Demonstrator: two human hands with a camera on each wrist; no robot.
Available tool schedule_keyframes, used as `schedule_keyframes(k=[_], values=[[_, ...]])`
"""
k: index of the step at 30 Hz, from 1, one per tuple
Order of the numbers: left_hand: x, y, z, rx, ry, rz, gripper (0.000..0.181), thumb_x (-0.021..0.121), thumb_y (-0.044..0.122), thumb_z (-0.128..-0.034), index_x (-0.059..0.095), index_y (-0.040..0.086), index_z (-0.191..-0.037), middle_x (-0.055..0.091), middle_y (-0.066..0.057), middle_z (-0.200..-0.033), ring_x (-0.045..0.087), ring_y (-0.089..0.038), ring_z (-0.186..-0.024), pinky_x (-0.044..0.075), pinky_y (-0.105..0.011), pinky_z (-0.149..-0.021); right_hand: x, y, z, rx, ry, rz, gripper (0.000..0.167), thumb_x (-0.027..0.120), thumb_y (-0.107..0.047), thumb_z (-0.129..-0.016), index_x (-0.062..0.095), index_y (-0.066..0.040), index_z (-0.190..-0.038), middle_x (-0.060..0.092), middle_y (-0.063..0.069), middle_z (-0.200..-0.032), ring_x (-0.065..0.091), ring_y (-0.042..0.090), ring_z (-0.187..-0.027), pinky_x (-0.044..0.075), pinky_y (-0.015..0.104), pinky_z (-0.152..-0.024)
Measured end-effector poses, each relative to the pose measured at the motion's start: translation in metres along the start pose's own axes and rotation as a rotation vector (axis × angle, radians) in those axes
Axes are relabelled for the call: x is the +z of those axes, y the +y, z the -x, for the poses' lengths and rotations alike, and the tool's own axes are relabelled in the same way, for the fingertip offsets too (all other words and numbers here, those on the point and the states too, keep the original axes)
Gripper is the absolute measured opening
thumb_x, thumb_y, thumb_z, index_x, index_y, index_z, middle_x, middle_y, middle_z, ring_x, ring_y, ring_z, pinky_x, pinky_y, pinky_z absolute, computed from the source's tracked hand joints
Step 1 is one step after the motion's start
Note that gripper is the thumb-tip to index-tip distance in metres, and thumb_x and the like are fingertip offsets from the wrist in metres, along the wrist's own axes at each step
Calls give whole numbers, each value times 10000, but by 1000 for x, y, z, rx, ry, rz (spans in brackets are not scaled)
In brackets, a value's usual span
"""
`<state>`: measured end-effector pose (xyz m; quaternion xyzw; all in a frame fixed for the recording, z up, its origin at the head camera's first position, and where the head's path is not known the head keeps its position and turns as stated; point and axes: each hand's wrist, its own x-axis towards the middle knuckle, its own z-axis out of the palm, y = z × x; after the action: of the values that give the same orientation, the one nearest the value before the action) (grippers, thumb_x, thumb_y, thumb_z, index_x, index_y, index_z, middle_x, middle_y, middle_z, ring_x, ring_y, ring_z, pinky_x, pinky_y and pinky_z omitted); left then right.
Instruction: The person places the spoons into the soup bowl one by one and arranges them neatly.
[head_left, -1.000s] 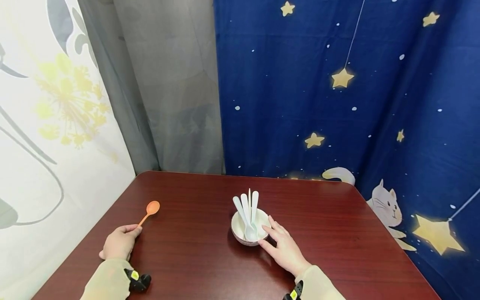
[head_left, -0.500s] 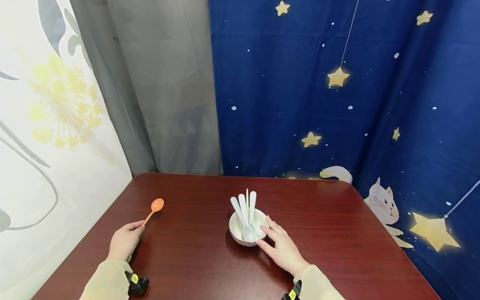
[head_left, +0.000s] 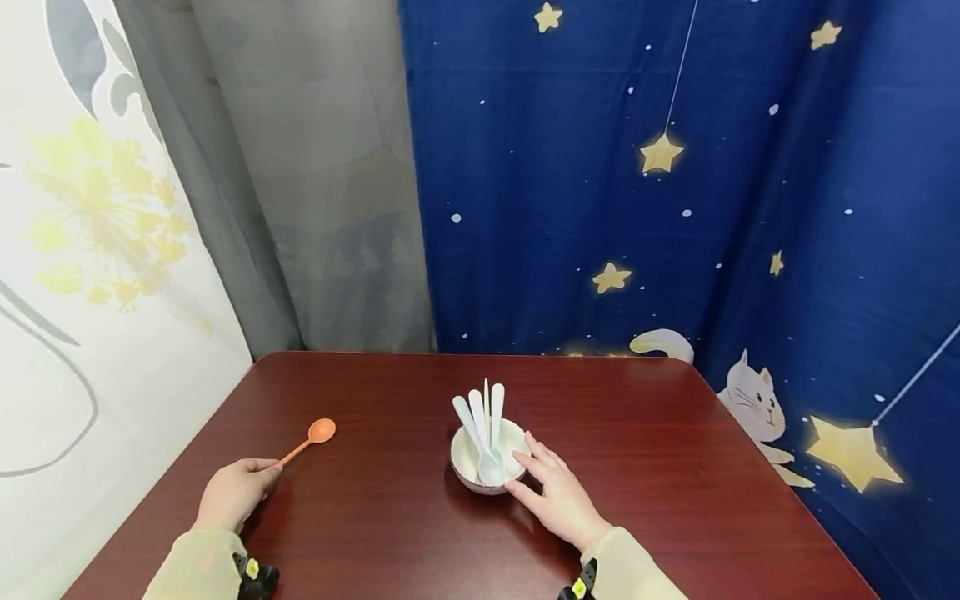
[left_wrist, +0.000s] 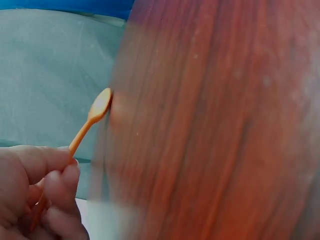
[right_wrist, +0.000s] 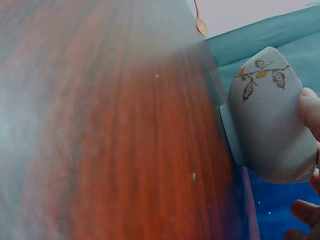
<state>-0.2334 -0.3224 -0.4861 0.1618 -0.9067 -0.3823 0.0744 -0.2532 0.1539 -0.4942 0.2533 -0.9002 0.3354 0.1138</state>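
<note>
My left hand [head_left: 234, 492] pinches the handle of an orange spoon [head_left: 322, 431] between thumb and fingers. The spoon's bowl points away from me in the head view; in the left wrist view, the spoon [left_wrist: 100, 105] slants up from the fingertips. Near the middle of the table stands a small white bowl [head_left: 463, 465] holding several pale spoons [head_left: 477, 412], their handles leaning up past the far rim. My right hand [head_left: 562, 502] rests on the bowl's right rim with fingers spread. In the right wrist view, the thumb [right_wrist: 311, 112] touches the bowl's leaf-patterned outer wall [right_wrist: 270, 120].
Both things are on a dark red wooden table [head_left: 660, 450] with rounded far corners. Behind it hang a grey curtain [head_left: 330, 183] and a blue star-patterned curtain [head_left: 525, 208]. A white patterned cloth [head_left: 97, 358] hangs along the left side.
The orange spoon has swung from pointing steeply away to slanting more rightward, its head shifting right and slightly nearer. The right hand stays at the bowl. The head view has turned slightly right.
</note>
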Motion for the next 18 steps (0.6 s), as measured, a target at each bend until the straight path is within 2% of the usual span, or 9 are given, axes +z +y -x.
schedule_keyframes(k=[2, 5, 9, 12, 15, 17, 18], values=[[-3, 0, 0, 0, 1, -6, 389, 561, 267, -938, 653, -55, -1135, 665, -221, -965, 572, -307, -863, 415, -362, -677, 0, -1, 0, 1, -2, 3, 541, 622, -464, -906, 613, -87, -1295, 367, 126, -1505, 363, 393, -1347, 337, 546, -1055], [-6, 1, 0, -12, -23, 8, 424, 511, 255, -957, 604, -83, -1196, 547, -318, -1230, 525, -382, -1033, 420, -404, -749, 1, -1, 1, -9, 11, 11, 530, 624, -453, -909, 620, -76, -1282, 380, 140, -1496, 376, 401, -1336, 347, 555, -1043], [-10, 1, 0, -24, -105, 4, 416, 466, 171, -957, 543, -109, -1255, 512, -342, -1247, 501, -409, -1060, 425, -477, -811, 2, -1, 1, -20, 25, 24, 516, 628, -439, -910, 625, -74, -1275, 390, 137, -1490, 388, 403, -1327, 358, 558, -1030], [-13, -1, -1, -10, -145, -32, 383, 491, 147, -949, 564, -107, -1226, 538, -339, -1201, 508, -420, -1046, 413, -532, -838, 2, -1, 0, -9, 17, 26, 526, 623, -451, -909, 621, -81, -1282, 379, 118, -1500, 380, 394, -1336, 352, 551, -1039], [-16, -2, -1, 0, -142, -76, 335, 540, 180, -947, 628, -98, -1113, 631, -257, -1001, 550, -349, -910, 434, -453, -745, 1, -1, -1, 6, 2, 14, 539, 617, -464, -909, 614, -84, -1291, 364, 102, -1511, 363, 385, -1350, 337, 547, -1053], [-18, -4, 0, -4, -124, -96, 325, 583, 216, -936, 658, -90, -1015, 651, -167, -858, 550, -295, -812, 417, -393, -666, 1, 0, -1, 14, -8, 11, 545, 611, -474, -909, 611, -92, -1298, 358, 98, -1515, 355, 377, -1357, 332, 543, -1060], [-19, -4, 0, -6, -110, -110, 331, 597, 241, -930, 669, -79, -976, 653, -144, -837, 551, -279, -796, 407, -374, -646, 1, 0, -1, 17, -13, 9, 546, 609, -476, -910, 609, -96, -1301, 355, 96, -1517, 352, 375, -1360, 329, 540, -1063]])
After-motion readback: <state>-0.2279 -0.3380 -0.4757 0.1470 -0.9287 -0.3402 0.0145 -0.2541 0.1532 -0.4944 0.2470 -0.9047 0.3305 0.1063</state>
